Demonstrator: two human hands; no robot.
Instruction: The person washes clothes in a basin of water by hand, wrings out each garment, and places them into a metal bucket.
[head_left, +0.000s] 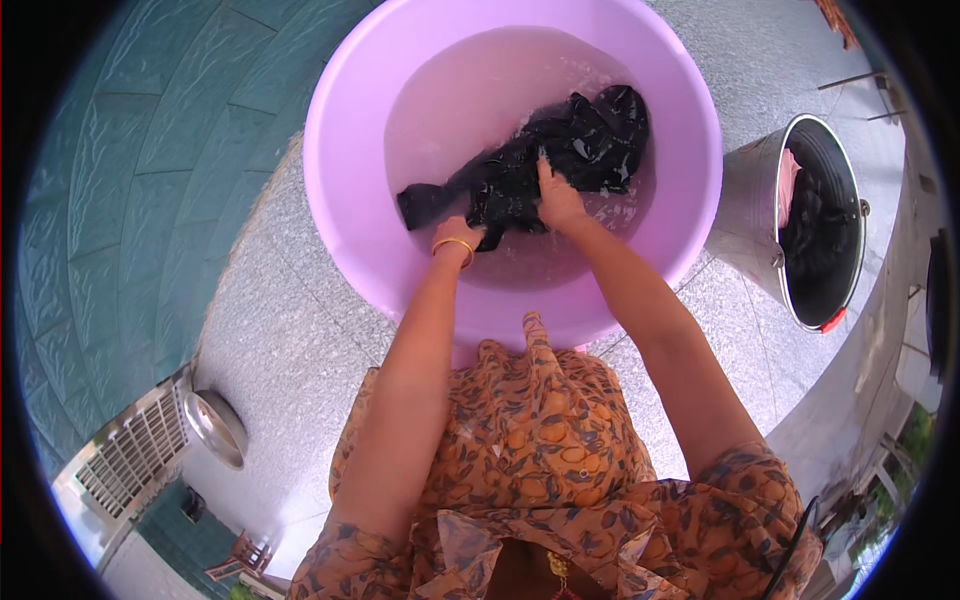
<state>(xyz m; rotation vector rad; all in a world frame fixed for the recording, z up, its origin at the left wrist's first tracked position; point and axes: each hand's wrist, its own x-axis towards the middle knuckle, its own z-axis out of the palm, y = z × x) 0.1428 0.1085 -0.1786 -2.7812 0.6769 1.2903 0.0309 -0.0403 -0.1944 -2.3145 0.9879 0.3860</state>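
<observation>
A wet black garment (585, 142) lies bunched in the soapy, cloudy water of a large lilac plastic basin (345, 247). Its narrower end spreads towards the basin's left side, while the bulkier part sits at the right. My left hand (456, 231), with a gold bangle at the wrist, grips the garment's near left part; its fingertips are hidden in the cloth. My right hand (559, 201) holds the middle of the garment, one digit stretched along the fabric and the others partly covered.
Right of the basin stands a metal bucket (742, 202) with dark cloth and a pink cloth (787, 187) inside. A metal bowl (216, 429) leans by a grated panel (135, 450) at lower left. Green tiles (165, 127) flank the speckled grey floor (277, 300).
</observation>
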